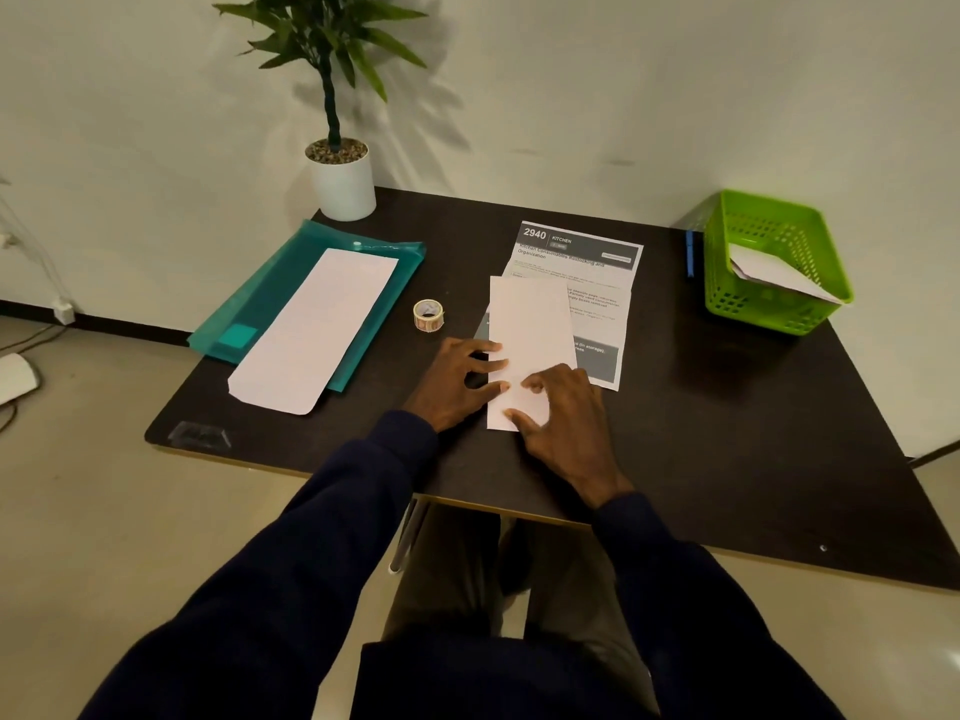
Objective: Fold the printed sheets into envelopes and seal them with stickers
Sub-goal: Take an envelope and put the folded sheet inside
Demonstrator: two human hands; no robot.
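Flattening the fold
Left hand (pixel 457 379) and right hand (pixel 569 420) lay spread, pressing the folded sheet (pixel 530 324) at the centre of the table (pixel 727 433) — likely setting its crease; sticker roll (pixel 428 315) at ten o'clock, within reach.

Left grip (pixel 460 379) fingers spread, right grip (pixel 563 423) close beside, fingers splayed downward

The white printed paper sheet (pixel 597 304) bears "2940" and "KITCHEN" in white on its dark top band, with the heading "Kitchen Consumables Restocking and Organization" below. Its lower dark band shows "(in storage)". The smaller print is unreadable.
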